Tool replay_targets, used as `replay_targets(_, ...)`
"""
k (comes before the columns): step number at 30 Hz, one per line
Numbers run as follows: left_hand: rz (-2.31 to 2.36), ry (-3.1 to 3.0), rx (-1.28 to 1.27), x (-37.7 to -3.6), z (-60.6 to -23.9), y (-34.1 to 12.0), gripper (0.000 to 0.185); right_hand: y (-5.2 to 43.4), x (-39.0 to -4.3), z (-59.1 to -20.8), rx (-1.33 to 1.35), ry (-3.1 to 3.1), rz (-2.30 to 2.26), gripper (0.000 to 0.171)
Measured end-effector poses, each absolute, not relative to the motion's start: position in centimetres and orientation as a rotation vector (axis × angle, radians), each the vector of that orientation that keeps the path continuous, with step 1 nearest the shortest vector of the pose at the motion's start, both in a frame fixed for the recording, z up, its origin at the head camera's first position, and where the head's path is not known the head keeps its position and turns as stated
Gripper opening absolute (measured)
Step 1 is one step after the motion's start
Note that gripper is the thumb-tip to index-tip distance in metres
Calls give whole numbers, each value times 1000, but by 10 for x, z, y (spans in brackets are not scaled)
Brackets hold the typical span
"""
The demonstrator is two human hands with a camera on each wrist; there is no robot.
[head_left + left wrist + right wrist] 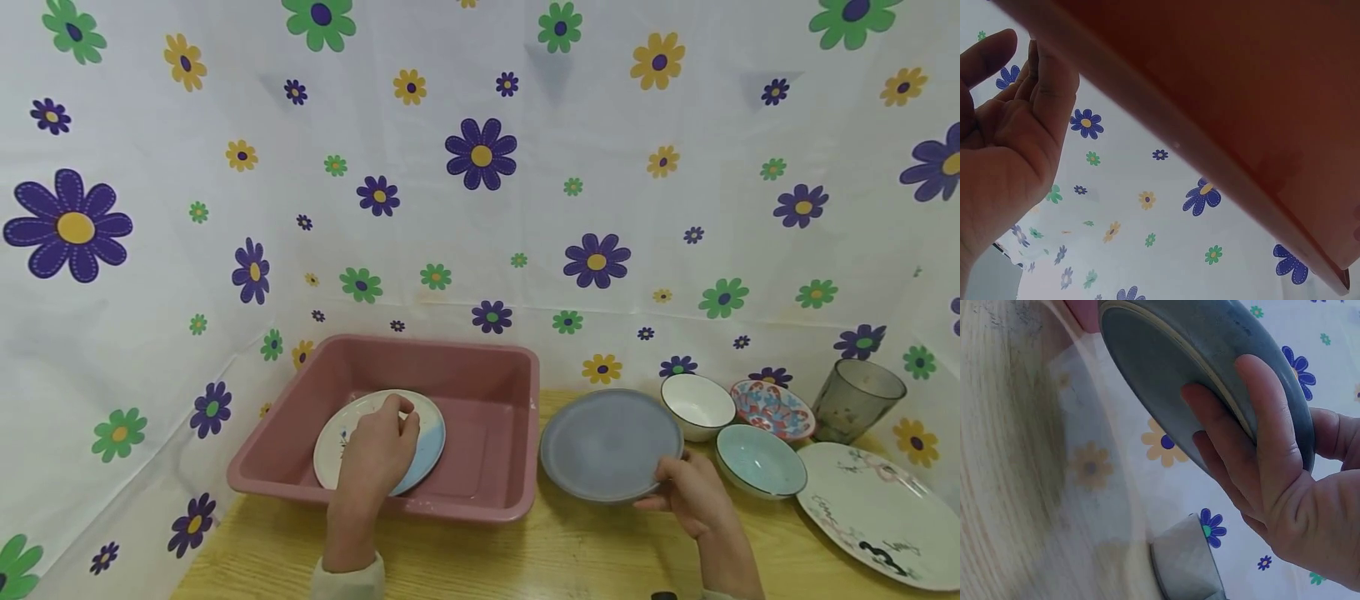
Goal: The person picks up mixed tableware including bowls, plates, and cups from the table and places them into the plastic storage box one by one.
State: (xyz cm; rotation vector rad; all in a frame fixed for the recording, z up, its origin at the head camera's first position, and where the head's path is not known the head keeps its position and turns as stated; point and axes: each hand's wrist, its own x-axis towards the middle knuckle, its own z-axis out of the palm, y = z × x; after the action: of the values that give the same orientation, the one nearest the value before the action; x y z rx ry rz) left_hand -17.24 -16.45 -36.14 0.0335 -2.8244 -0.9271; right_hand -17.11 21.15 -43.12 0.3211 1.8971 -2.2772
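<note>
My right hand (693, 492) grips the near right edge of a grey-blue plate (611, 446), thumb over the rim. In the right wrist view, fingers (1269, 419) spread under the plate's underside (1160, 369), which is raised off the table. My left hand (378, 446) hovers over a white and blue plate (429, 450) lying inside a pink basin (480, 354). Its fingers are loosely bent and seem to hold nothing. The left wrist view shows the left palm (1016, 137) beside the basin's rim (1166, 134), with part of the fingers hidden behind that rim.
On the right of the wooden table (570, 558) stand a white bowl (697, 404), a red and blue patterned bowl (772, 408), a light teal bowl (761, 462) and a smoky glass (855, 404). A large oval floral plate (862, 508) lies before them. A flowered cloth (420, 250) hangs behind.
</note>
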Motion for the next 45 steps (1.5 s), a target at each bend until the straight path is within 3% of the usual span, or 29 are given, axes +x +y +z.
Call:
replay_targets(17,-890,-2828,5,-175,-365,-158,26,224,-161,-409,247,1945,-2328,78)
replay_targets(32,-862,-2817,-65,-181,-372,-150,22,241,-152,-400,256,1920,-2437,73)
replay_targets(45,-878,-2801,-139,-181,-374,-144,18,249,-149,-397,103,1809,-2555,73)
